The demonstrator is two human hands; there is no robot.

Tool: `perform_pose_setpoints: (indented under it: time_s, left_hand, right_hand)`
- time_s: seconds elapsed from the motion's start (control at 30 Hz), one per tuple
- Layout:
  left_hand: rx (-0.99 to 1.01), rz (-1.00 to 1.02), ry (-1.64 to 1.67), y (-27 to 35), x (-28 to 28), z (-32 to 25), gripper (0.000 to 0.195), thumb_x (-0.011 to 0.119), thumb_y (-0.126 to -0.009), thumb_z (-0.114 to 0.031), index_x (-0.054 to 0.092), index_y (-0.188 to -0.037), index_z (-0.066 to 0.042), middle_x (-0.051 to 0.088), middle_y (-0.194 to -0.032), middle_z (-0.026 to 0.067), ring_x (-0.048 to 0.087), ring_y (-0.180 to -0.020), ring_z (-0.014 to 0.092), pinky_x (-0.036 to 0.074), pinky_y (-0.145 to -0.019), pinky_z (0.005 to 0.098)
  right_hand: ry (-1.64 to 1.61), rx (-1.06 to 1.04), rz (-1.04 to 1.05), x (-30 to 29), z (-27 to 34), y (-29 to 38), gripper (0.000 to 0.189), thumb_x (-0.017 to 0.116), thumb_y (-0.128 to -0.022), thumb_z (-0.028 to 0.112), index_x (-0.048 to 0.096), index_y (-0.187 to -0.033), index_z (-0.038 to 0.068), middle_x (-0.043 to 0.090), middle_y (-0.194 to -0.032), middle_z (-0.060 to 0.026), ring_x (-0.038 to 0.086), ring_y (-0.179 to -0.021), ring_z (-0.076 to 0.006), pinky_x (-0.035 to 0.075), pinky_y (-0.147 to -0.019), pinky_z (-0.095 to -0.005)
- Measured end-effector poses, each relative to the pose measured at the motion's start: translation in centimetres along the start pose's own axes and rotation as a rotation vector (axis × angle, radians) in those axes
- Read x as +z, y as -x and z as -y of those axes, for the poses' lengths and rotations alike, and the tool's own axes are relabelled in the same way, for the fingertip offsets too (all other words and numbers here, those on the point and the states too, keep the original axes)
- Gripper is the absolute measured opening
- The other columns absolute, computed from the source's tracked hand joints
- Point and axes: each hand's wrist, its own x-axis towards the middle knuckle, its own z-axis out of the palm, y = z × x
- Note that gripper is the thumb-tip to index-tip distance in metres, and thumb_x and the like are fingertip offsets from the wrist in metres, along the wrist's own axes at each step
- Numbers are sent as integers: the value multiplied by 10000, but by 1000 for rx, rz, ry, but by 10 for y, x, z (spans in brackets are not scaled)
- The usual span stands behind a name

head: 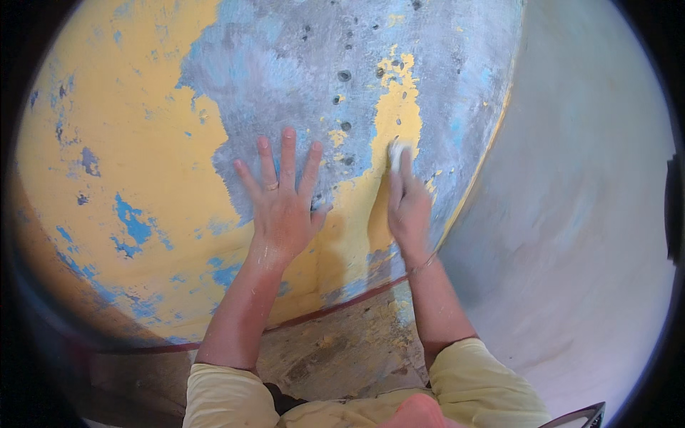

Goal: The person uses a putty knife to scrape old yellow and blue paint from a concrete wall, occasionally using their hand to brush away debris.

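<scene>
A wall with peeling yellow paint point(134, 134) stands before me, with a wide bare grey-blue area point(257, 69) in its middle. My left hand point(281, 203) rests on it, palm down and fingers spread, across the border of yellow and grey. To its right, my right hand point(411, 208) grips a small pale hand tool point(397, 155), perhaps a scraper; it is motion-blurred and partly covered by the fingers. The tool's tip meets a narrow yellow paint strip point(398, 107), which rises with ragged edges into the grey.
Several dark holes point(344, 76) pit the grey area. Blue patches point(134, 219) show through the yellow at lower left. A pale adjoining wall point(578, 187) meets this one at a corner on the right. Below a dark red line point(342, 305), yellowish debris lies on the brown floor point(337, 348).
</scene>
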Motion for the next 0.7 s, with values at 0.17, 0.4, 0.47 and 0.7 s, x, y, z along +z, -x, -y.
perform_pose_setpoints:
  time_s: [0.17,0.4,0.47,0.7]
  left_hand:
    - [8,-39,56,-3,3,-4,972,787,-652,-392,314,-1466,-150,56,-1553,222,-14,-1409,484,-28,-1028,735]
    - [41,-70,32,-2,5,-1,970,790,-641,-373,318,-1465,-173,61,-1557,204,-15,-1411,477,-25,-1029,737]
    - [52,-58,20,-1,4,-1,976,794,-637,-366,314,-1467,-184,60,-1558,203,-16,-1411,476,-24,-1028,738]
    - [29,5,22,-2,3,-1,964,784,-659,-359,292,-1476,-215,44,-1564,187,-32,-1417,462,-29,-1023,745]
  right_hand:
    - [-41,-73,-29,-52,25,-67,460,482,-966,232,426,-1372,22,567,-751,-285,594,-687,-374,460,-665,-387]
    - [273,-110,143,-42,-17,-7,460,524,-951,264,469,-1368,77,566,-756,-201,578,-700,-357,469,-628,-426]
    - [216,-121,155,-39,-16,-13,467,530,-948,257,461,-1375,81,560,-749,-203,574,-689,-356,469,-629,-426]
    - [244,-161,161,-36,-37,-3,474,553,-936,221,458,-1373,63,558,-756,-209,573,-680,-351,463,-627,-406]
